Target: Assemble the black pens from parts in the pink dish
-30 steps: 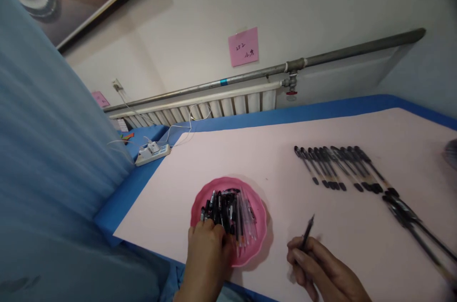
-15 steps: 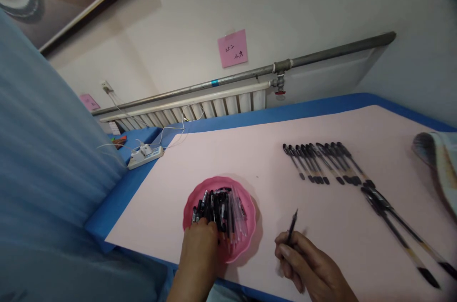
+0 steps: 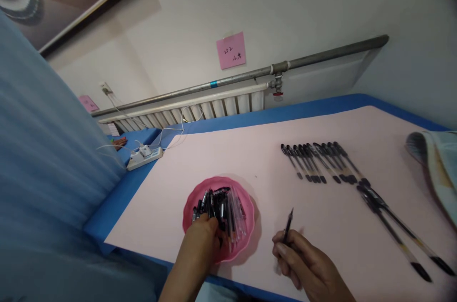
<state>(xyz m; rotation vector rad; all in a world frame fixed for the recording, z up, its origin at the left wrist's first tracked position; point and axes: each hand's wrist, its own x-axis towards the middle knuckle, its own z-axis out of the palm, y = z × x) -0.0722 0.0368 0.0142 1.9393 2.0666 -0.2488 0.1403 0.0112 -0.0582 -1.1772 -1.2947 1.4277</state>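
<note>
My left hand (image 3: 202, 238) reaches into a pink scalloped bowl (image 3: 246, 233) near the table's front edge. The bowl holds a heap of black pen caps and clear pen parts (image 3: 223, 209). The fingers curl into the heap and what they grip is hidden. To the right, my right hand (image 3: 303, 264) is closed round a thin black pen (image 3: 287, 224) that points up and away from me. Further right, a row of assembled black pens (image 3: 317, 161) lies side by side on the pink table cover (image 3: 271, 150).
More black pens (image 3: 392, 219) lie in a loose line toward the right edge. A folded cloth (image 3: 437, 169) sits at the far right. A white power strip (image 3: 144, 157) with cables lies on the blue surface at left. A radiator (image 3: 200, 109) and pipe run along the wall.
The view has shifted slightly, so everything sits a little further left. My left hand has stayed in the bowl, shifting a little. My right hand keeps hold of the pen.
</note>
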